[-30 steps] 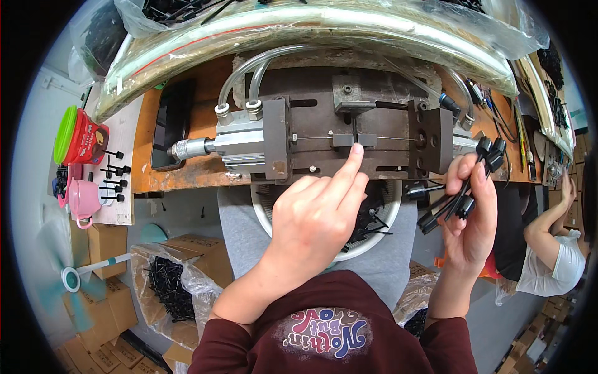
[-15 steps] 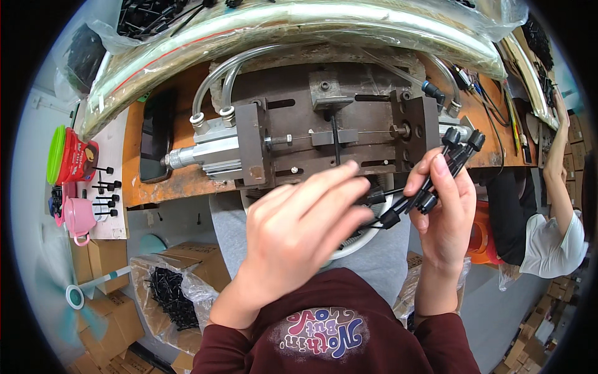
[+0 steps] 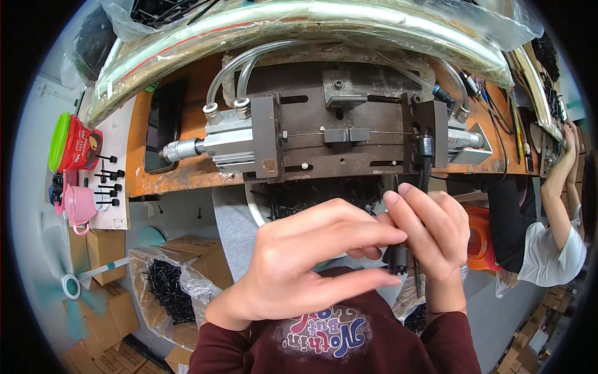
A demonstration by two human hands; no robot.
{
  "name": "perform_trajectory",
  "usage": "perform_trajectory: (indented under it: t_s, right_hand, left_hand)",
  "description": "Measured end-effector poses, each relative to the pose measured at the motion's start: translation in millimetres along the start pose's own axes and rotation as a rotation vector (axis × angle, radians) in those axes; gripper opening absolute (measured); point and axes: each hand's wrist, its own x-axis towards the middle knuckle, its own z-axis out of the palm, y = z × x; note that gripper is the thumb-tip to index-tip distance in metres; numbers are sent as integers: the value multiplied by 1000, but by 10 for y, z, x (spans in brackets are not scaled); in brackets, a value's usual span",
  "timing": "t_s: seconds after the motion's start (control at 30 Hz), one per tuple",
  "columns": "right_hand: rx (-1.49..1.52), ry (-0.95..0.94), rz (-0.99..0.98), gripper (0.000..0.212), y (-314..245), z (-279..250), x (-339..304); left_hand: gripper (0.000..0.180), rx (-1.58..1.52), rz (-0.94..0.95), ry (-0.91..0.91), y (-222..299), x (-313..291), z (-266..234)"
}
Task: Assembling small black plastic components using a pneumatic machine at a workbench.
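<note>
- A person in a maroon top works with 2 bare hands at an orange wooden counter (image 3: pixel 187 179).
- The right hand (image 3: pixel 439 230) is closed on black capped rods (image 3: pixel 426 159), with 1 cap pointing to the far side, in front of the fixture's right end.
- The left hand (image 3: pixel 317 262) spreads its thumb and fingers around a black cap (image 3: pixel 397 258) between the 2 hands; whether it grips that cap is hard to tell from this angle.
- Beyond them, a dark metal fixture (image 3: pixel 302 112) carries 2 small grey blocks (image 3: pixel 346 135) at its middle, with a gap between them.
- Silver cylinders (image 3: pixel 230 146) flank the fixture left and right, and clear tubes (image 3: pixel 233 71) curve above the left cylinder.
- Below the counter's near edge, a white-rimmed basin (image 3: pixel 253 206) holds more black pieces (image 3: pixel 299 196).
- At far left stand a red tub (image 3: pixel 82 144) with a green lid and a pink cup (image 3: pixel 80 202).
- At right, a co-worker in a white top (image 3: pixel 542 249) reaches toward the far side.
</note>
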Motion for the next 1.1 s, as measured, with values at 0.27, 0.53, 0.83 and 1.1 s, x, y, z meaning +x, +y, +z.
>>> perform_trajectory:
  t_s: [0.27, 0.53, 0.83, 1.1]
  right_hand:
    - [-5, 13, 36, 25, 67, 43, -25]
    - [317, 234, 481, 35, 189, -160, -201]
    - [790, 261, 712, 37, 160, -307, -371]
    - [1598, 254, 928, 32, 167, -248, -341]
  left_hand:
    - [33, 62, 49, 65, -69, -22, -86]
    - [27, 711, 236, 108, -564, -16, 11]
    - [37, 1022, 159, 51, -556, 91, 94]
    - [44, 968, 172, 22, -518, 107, 83]
